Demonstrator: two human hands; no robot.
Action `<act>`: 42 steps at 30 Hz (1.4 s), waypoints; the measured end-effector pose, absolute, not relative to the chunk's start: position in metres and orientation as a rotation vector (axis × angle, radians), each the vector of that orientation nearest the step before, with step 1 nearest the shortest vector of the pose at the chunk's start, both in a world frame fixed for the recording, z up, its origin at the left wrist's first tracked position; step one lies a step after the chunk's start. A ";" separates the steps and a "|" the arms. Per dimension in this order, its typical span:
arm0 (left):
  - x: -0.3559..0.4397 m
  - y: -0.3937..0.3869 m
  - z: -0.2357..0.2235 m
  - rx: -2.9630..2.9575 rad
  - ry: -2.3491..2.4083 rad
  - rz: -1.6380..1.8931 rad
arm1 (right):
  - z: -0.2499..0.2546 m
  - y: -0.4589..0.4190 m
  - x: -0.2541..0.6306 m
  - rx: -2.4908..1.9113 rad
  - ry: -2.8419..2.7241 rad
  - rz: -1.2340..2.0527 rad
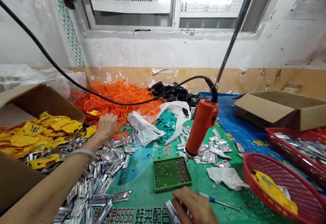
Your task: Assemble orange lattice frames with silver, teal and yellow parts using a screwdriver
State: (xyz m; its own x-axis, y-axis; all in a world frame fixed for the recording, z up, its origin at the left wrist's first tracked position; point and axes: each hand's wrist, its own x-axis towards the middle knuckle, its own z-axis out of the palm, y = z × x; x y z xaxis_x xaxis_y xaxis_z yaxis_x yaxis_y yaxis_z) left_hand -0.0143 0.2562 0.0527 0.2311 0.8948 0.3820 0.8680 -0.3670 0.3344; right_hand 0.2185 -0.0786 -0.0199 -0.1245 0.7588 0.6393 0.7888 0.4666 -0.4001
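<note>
The left arm [54, 181] stretches forward, the left hand [107, 125] at its far end with its back facing up. Closer in and rightward of that hand, the right hand [196, 206] bends its fingers [178, 211] downward.

The silver piece [171, 211] is narrow and shiny, and it is held tilted at the near edge. The orange pieces [127, 93] are thin, lying in a loose, tangled heap near the wall [142, 52].

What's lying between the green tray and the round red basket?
Head view: mainly a crumpled white sheet, with a screwdriver lying a bit nearer the camera.
</note>
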 end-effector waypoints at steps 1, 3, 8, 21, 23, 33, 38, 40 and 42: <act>-0.017 0.253 0.062 2.347 1.738 0.919 | -0.015 -0.078 0.224 -1.296 -1.877 0.003; -0.022 0.245 0.083 2.140 1.752 1.137 | -0.006 -0.077 0.231 -1.326 -1.841 0.061; -0.020 0.201 0.115 1.488 1.614 1.400 | 0.002 -0.069 0.236 -1.500 -1.734 0.216; 0.054 0.016 0.030 0.566 0.950 0.895 | 0.007 0.053 0.259 -2.102 -1.660 0.251; 0.052 0.013 0.026 0.449 0.912 0.897 | 0.008 0.080 0.264 -2.189 -1.653 0.223; 0.033 0.010 0.012 0.200 0.847 0.895 | -0.017 0.120 0.270 -2.258 -1.642 0.259; 0.027 0.011 0.004 0.168 0.811 0.893 | -0.011 0.110 0.269 -2.039 -1.489 0.246; 0.024 0.012 0.000 0.164 0.801 0.901 | -0.005 0.100 0.263 -1.904 -1.412 0.277; 0.022 0.014 -0.004 0.158 0.799 0.909 | -0.001 0.081 0.252 -1.765 -1.365 0.387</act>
State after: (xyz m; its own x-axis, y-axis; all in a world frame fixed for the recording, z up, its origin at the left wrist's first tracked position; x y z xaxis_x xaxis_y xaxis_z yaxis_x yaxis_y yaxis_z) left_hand 0.0223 0.0141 -0.0036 0.3541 0.7555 -0.5511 -0.6442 0.6243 0.4419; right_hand 0.2518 0.0809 -0.0011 0.3566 0.9015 0.2452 0.6391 -0.0439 -0.7679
